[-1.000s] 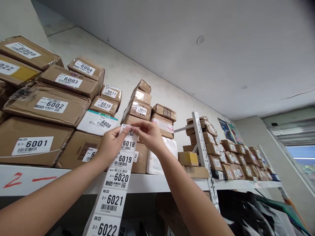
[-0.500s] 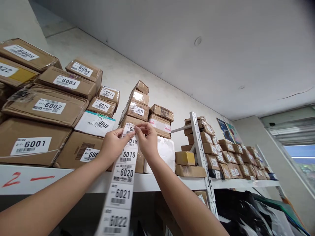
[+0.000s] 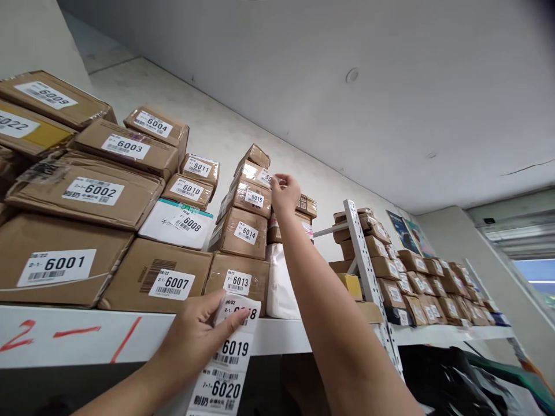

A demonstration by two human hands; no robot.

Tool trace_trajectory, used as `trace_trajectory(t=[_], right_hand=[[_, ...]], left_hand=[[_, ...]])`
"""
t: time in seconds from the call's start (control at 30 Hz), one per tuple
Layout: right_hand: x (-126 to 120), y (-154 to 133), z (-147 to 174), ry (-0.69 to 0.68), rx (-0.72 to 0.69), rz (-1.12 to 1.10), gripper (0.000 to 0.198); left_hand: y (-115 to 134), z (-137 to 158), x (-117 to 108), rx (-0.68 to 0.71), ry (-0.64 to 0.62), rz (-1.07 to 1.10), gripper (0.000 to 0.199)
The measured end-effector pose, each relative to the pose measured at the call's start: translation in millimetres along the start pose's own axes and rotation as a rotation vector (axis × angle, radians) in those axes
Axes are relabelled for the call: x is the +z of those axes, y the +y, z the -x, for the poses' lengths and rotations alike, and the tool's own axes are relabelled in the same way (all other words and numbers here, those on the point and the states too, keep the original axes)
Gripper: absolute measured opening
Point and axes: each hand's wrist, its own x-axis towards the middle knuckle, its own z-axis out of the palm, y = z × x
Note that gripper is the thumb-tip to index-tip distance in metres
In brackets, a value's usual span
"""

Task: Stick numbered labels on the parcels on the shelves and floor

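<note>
Up on shelf (image 3: 281,332), right hand (image 3: 284,193) pinching flimsy label (image 3: 265,177) against top box (image 3: 255,164), left hand (image 3: 195,332) gripping limp strip (image 3: 228,358) by its edge.

The left hand's thumb (image 3: 236,316) is covering digits on the white paper label strip (image 3: 225,370), whose lower end is running off the bottom edge. The right hand (image 3: 284,193) is hiding part of a taped brown cardboard box (image 3: 307,205).

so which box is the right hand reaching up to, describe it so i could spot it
Start at the white metal shelf marked with red figures and find the leaning stack of brown cardboard boxes in its middle, labelled 6013, 6014 and 6015 from the bottom up. The right hand holds a small white label against the tape-wrapped brown box directly above 6015. Unlike its neighbours, its number cannot be read.
</note>
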Motion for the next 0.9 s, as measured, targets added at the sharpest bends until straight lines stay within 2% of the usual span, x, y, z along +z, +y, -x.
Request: trace_trajectory(t=[0.1,0.23,0.33,0.47,0.57,0.63,0.7,0.8,0.9], right_hand=[[27,2,-28,-0.088,-0.017,0.220,0.021],[50,4,-35,-0.128,-0.013,0.359,0.025],[54,4,-31,-0.139,-0.058,0.425,0.031],[52,5,-29,-0.116,-0.220,0.591,0.049],[47,6,-31,-0.221,-0.290,0.646,0.042],[40,5,-28,-0.301,-0.246,0.611,0.037],[27,0,-14,-0.260,-0.219,0.480,0.034],[-4,-13,31,-0.202,-0.308,0.158,0.035],[-45,-32,89,-0.424,-0.238,-0.170,0.029]], left_hand=[[-6,1,-1,-0.063,0.015,0.106,0.037],[-8,1,-2,-0.111,-0.023,0.178,0.039],[-10,3,-3,-0.064,-0.043,0.164,0.037],[-11,5,-4,-0.024,-0.035,0.173,0.035],[-9,6,-4,-0.033,-0.003,0.188,0.036],[-6,6,-5,-0.070,0.039,0.229,0.037],[-3,7,-6,-0.099,0.109,0.267,0.040],[2,5,-9,-0.130,0.228,0.304,0.042],[9,-1,-9,-0.185,0.292,0.320,0.046]])
